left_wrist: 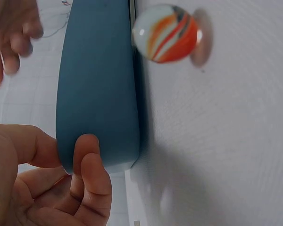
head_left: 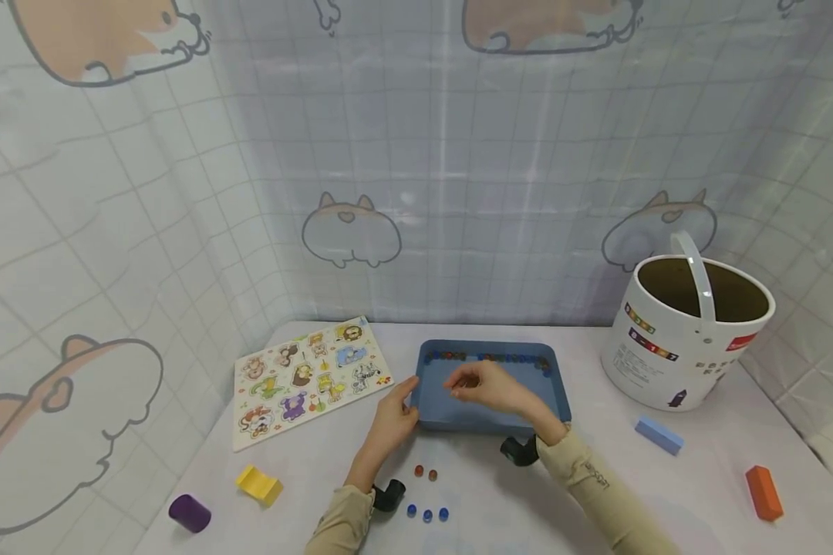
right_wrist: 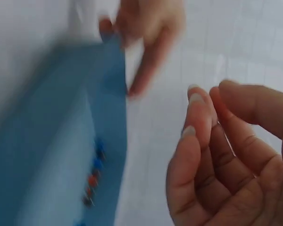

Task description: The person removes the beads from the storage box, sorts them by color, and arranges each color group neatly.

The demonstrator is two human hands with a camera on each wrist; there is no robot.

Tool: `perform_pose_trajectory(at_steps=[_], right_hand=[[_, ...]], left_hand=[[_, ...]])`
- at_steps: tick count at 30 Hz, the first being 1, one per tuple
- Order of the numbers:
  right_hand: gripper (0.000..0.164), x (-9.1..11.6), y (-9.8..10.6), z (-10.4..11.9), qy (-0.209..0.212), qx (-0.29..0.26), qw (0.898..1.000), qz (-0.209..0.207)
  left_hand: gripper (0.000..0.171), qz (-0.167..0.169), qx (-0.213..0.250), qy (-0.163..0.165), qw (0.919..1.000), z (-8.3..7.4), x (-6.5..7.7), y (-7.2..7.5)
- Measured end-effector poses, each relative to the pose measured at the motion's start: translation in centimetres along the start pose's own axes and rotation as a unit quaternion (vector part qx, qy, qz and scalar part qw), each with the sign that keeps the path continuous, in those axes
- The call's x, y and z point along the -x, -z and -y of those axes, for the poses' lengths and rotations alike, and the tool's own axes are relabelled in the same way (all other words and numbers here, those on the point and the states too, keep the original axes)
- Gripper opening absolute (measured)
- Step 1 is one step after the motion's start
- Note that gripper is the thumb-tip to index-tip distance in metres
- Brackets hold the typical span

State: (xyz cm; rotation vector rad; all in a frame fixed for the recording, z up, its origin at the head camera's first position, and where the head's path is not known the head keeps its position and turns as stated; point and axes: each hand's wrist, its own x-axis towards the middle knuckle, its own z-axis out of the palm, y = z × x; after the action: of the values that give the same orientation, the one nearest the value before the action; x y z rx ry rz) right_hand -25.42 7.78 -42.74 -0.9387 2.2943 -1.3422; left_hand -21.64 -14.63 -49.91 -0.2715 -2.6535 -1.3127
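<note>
A blue tray (head_left: 451, 408) lies on the table, with several coloured marbles (head_left: 517, 358) lined up inside along its far wall. My left hand (head_left: 392, 420) grips the tray's left side, the wall between thumb and fingers in the left wrist view. Over the tray hovers my right hand (head_left: 489, 385), fingers loosely curled and thumb close to the index fingertip; the right wrist view shows nothing in them. In front of the tray sit two reddish marbles (head_left: 433, 475) and three blue marbles (head_left: 427, 516). A white marble with orange swirls (left_wrist: 166, 34) shows large in the left wrist view.
An animal puzzle board (head_left: 298, 385) lies left of the tray. Nearer are a yellow block (head_left: 259, 486) and a purple cylinder (head_left: 190, 513). On the right stand a white handled bucket (head_left: 659, 362), a light blue block (head_left: 659, 435) and an orange block (head_left: 764, 492). Curtains (head_left: 416, 154) hang behind.
</note>
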Motion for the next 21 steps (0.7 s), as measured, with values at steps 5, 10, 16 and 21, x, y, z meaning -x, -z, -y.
perform_pose_trajectory(at_steps=[5, 10, 16, 21], right_hand=[[0.023, -3.0, 2.2, -0.5, -0.018, -0.010, 0.998, -0.052], [0.023, -5.8, 2.0, -1.6, -0.050, -0.018, 0.995, -0.081], [0.029, -8.2, 0.6, -3.1, -0.097, -0.039, 0.990, -0.096], [0.028, -9.5, -0.2, -3.8, -0.134, -0.054, 0.981, -0.126]], left_hand=[[0.059, 0.004, 0.001, 0.007, 1.0000, 0.0, 0.1, 0.0], [0.059, 0.004, 0.002, 0.011, 0.9999, 0.0, 0.2, 0.0], [0.059, 0.004, 0.003, 0.002, 1.0000, -0.1, 0.2, 0.0], [0.059, -0.003, 0.002, -0.004, 1.0000, -0.2, 0.1, 0.1]])
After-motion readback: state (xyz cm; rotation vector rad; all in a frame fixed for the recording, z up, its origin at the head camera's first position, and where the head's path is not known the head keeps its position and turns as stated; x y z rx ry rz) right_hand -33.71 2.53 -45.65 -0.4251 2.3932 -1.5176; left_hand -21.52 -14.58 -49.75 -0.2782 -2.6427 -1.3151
